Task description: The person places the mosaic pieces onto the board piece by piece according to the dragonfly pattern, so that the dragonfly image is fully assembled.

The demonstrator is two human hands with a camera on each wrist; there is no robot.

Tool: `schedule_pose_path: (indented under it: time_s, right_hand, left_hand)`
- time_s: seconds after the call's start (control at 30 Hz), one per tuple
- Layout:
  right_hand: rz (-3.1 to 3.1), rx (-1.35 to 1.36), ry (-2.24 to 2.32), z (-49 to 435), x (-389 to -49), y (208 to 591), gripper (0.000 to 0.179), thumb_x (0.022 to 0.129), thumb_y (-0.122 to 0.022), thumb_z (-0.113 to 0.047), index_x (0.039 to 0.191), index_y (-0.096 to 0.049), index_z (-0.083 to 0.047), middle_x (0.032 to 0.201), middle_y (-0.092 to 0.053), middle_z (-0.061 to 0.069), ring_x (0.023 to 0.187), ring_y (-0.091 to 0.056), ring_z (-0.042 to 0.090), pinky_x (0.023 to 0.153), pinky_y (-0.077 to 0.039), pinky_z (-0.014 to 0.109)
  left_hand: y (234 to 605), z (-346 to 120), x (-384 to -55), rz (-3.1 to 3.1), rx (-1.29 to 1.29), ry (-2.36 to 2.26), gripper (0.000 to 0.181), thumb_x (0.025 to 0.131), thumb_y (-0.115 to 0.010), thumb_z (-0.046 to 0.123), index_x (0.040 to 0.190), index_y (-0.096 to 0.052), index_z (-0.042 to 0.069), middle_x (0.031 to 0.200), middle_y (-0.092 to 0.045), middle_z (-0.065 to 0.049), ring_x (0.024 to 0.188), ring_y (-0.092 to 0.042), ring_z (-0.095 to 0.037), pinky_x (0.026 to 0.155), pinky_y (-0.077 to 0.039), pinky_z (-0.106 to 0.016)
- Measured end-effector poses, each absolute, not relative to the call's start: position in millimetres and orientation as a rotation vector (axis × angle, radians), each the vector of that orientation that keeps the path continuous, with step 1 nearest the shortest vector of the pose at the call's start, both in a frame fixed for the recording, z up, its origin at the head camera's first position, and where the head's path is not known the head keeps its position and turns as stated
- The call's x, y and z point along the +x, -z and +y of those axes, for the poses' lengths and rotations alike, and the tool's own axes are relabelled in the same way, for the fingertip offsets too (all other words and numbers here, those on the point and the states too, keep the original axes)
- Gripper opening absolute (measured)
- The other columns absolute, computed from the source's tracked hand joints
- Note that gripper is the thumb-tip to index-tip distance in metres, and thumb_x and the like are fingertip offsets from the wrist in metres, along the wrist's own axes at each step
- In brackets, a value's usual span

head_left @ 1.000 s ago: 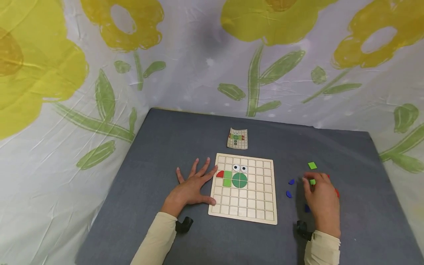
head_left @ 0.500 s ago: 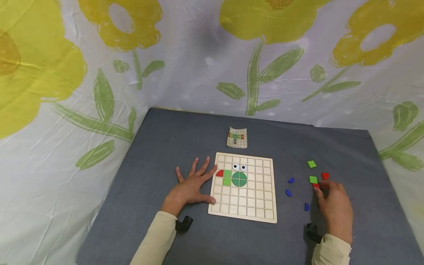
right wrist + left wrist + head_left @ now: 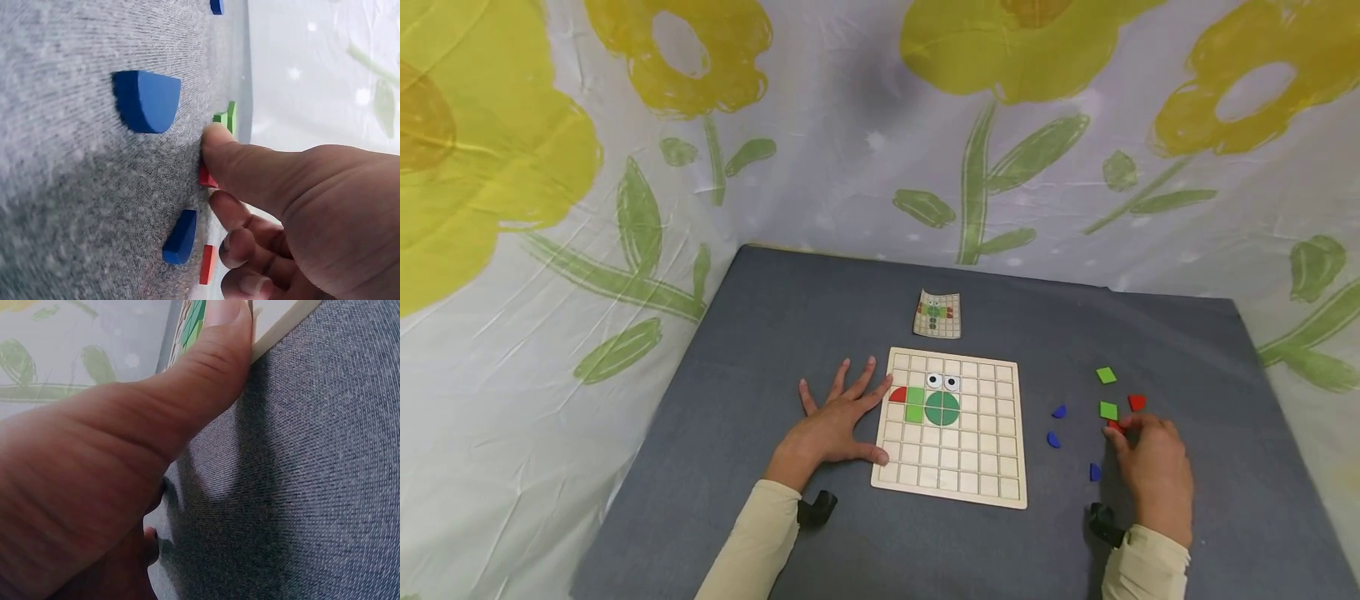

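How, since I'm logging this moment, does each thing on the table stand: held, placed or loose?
Board: flat, partly filled
Eye discs: placed side by side
Dark green circle: placed, complete
Light green pair: placed
Red wedge: placed
Left hand: spread, touching the board's edge
Right hand: pinches a red piece
Far red piece: loose, flat
Off-board green squares: both loose, flat
Blue pieces: all three loose
Card: lying, one corner curled

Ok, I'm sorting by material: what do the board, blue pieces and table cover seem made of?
Board: probably wood, smooth, from its pale tan colour. Blue pieces: perhaps painted wood or plastic; even, opaque colour. Table cover: matt fabric; fine woven ribbing shows.
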State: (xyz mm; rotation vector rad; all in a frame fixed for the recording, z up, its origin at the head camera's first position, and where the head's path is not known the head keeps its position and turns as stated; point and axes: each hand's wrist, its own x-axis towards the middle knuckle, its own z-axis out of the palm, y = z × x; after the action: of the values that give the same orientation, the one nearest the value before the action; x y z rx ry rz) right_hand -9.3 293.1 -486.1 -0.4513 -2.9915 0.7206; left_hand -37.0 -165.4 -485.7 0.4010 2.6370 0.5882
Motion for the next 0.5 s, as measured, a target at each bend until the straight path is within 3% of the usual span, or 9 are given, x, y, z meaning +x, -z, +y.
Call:
schedule_pose_path:
  time_s: [0.27,0.5]
  right_hand:
    - [-2.933,-0.366,-0.744,290.0,-8.2,485.9,0.026,0.094,-0.081,-0.01,0.111,-0.067,0.004,0.105,-0.066,0.03,0.1,-0.062,0.051,0.083,-0.048,0.066]
    - [-2.891,-0.223,-0.709,276.4,-5.2,480.8,0.017,0.097,-0.076,-0.005,0.113,-0.076,-0.002,0.111,-0.069,0.029,0.105,-0.063,0.054,0.087,-0.049,0.068]
  left_hand:
    - [487.0,-165.4,-36.8,2.631,0.397,-0.599,0.124,0.069,-0.09,0.066,0.169,-0.024,0.037,0.179,-0.003,0.003,0.163,0.011,-0.037,0.108,0.014,-0.088]
    - [487.0,-166.5,-36.8,2.637,0.403,-0.605,0.125,0.068,-0.09,0.067,0.169,-0.024,0.037,0.179,-0.003,0.003,0.163,0.011,-0.037,0.108,0.014,-0.088]
